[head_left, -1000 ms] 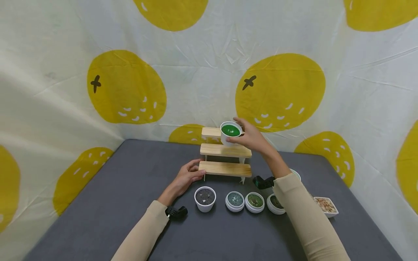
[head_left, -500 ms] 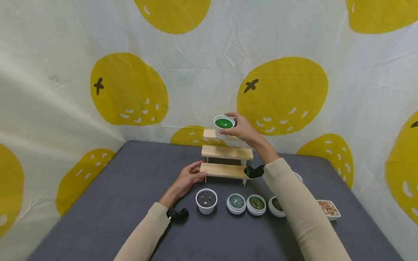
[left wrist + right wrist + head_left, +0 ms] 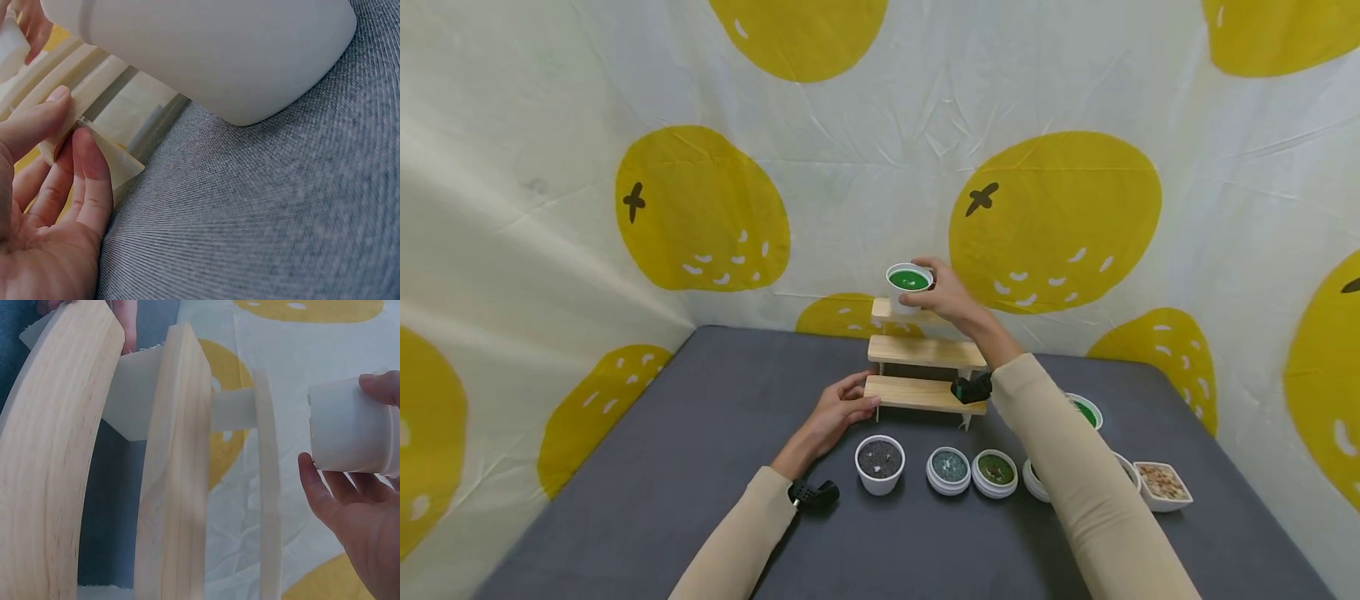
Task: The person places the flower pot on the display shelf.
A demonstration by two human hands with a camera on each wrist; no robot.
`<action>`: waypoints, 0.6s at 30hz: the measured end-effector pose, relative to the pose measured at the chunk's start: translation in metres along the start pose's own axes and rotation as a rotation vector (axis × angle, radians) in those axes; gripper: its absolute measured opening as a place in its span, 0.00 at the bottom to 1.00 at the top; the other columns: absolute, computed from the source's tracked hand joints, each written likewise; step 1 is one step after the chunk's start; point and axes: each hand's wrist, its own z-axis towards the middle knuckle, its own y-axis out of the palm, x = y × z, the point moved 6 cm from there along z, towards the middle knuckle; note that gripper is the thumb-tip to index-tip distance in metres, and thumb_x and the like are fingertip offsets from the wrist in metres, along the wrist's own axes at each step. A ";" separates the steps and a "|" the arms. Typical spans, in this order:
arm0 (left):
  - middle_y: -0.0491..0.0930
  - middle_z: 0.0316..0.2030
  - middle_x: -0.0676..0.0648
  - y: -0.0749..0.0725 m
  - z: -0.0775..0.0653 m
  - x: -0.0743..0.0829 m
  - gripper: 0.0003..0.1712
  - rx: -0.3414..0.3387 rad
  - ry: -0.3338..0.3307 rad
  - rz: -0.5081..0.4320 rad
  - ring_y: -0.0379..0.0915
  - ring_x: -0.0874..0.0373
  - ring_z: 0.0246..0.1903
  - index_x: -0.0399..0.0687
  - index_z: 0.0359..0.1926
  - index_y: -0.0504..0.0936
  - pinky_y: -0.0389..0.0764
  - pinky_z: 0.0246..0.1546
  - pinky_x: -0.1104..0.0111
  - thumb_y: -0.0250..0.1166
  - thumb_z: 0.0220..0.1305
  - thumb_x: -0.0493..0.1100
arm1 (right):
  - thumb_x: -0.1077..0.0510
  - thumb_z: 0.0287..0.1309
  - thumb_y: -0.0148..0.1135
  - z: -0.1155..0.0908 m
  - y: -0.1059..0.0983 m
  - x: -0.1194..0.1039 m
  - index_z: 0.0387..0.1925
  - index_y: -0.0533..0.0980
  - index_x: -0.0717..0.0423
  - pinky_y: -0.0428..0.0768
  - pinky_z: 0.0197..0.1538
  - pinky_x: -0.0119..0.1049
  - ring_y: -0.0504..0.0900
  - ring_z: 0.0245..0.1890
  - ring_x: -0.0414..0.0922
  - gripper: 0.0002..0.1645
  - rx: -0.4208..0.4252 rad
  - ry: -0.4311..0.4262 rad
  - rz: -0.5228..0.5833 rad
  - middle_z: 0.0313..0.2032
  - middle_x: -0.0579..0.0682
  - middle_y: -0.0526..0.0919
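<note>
Above the left part of the top step, toward 11 o'clock from the middle of a three-step wooden stand (image 3: 925, 350), holds a green-filled white cup (image 3: 895, 297) upright in the right hand (image 3: 953, 296), with thumb and fingers curled round its wall. Leaves a narrow gap between cup base and step, as visible from the right wrist. With the left hand (image 3: 833, 412), at 8 o'clock from the stand's middle, pinches the near end of the lowest step, with thumb on top and fingers beneath. At 7 o'clock, on the dark grey desk (image 3: 737, 400) near the left hand: a dark-filled cup (image 3: 880, 485), upright. From 6 round to 5 o'clock, side by side: a teal jar (image 3: 948, 488) and a moss-green jar (image 3: 995, 492), both low and white-walled. Next along, before 4 o'clock: a third jar (image 3: 1036, 492), partly behind the right sleeve (image 3: 1090, 492). Between 3 and 4 o'clock: a further cup (image 3: 1100, 414), with green inside. At 4 o'clock: a square white dish (image 3: 1165, 505) of pale brown bits, just beside a mostly hidden white container (image 3: 1129, 468). Beyond, at 12 o'clock: a pale backdrop (image 3: 850, 192) with big yellow fruit shapes.
</note>
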 end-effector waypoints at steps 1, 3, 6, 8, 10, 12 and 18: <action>0.81 0.43 0.48 0.000 0.000 0.000 0.39 -0.004 0.000 0.004 0.80 0.60 0.39 0.45 0.76 0.67 0.84 0.43 0.70 0.69 0.67 0.34 | 0.61 0.60 0.72 0.001 0.001 0.001 0.78 0.52 0.60 0.80 0.49 0.34 0.76 0.50 0.48 0.53 0.009 -0.001 0.005 0.66 0.65 0.69; 0.81 0.43 0.48 -0.001 -0.001 0.000 0.39 0.002 -0.004 0.005 0.80 0.60 0.39 0.46 0.76 0.67 0.84 0.43 0.70 0.69 0.67 0.34 | 0.61 0.60 0.73 0.003 0.005 0.002 0.77 0.52 0.61 0.79 0.47 0.30 0.75 0.50 0.48 0.53 0.027 -0.002 0.018 0.66 0.64 0.68; 0.81 0.43 0.47 -0.005 -0.003 0.000 0.39 0.018 0.002 0.011 0.80 0.60 0.38 0.45 0.76 0.67 0.84 0.42 0.71 0.69 0.67 0.34 | 0.61 0.60 0.73 0.007 0.012 0.003 0.75 0.54 0.63 0.78 0.48 0.29 0.75 0.51 0.48 0.50 0.039 -0.017 0.032 0.66 0.64 0.68; 0.82 0.43 0.47 -0.006 -0.003 -0.001 0.39 0.024 0.004 0.014 0.80 0.60 0.38 0.44 0.76 0.67 0.84 0.41 0.71 0.69 0.66 0.34 | 0.61 0.60 0.73 0.009 0.015 0.005 0.73 0.57 0.63 0.78 0.49 0.31 0.75 0.52 0.48 0.47 0.049 -0.024 0.032 0.65 0.64 0.69; 0.82 0.43 0.47 -0.005 -0.002 -0.001 0.39 0.016 0.009 0.015 0.80 0.60 0.38 0.44 0.76 0.66 0.84 0.41 0.70 0.69 0.66 0.34 | 0.61 0.60 0.73 0.011 0.015 0.006 0.73 0.57 0.64 0.78 0.51 0.34 0.75 0.53 0.49 0.46 0.064 -0.026 0.032 0.65 0.64 0.69; 0.82 0.44 0.47 -0.004 -0.001 -0.001 0.40 0.004 0.010 0.019 0.80 0.60 0.39 0.45 0.76 0.66 0.84 0.42 0.70 0.69 0.67 0.35 | 0.61 0.60 0.73 0.012 0.014 0.008 0.72 0.58 0.63 0.78 0.53 0.37 0.76 0.54 0.51 0.46 0.081 -0.017 0.027 0.64 0.64 0.70; 0.82 0.44 0.48 -0.001 0.001 -0.003 0.41 -0.006 0.012 0.025 0.81 0.61 0.40 0.45 0.77 0.64 0.84 0.42 0.71 0.70 0.67 0.35 | 0.59 0.61 0.73 0.012 0.012 0.011 0.74 0.59 0.62 0.77 0.60 0.44 0.75 0.58 0.54 0.47 0.087 0.010 -0.022 0.65 0.64 0.70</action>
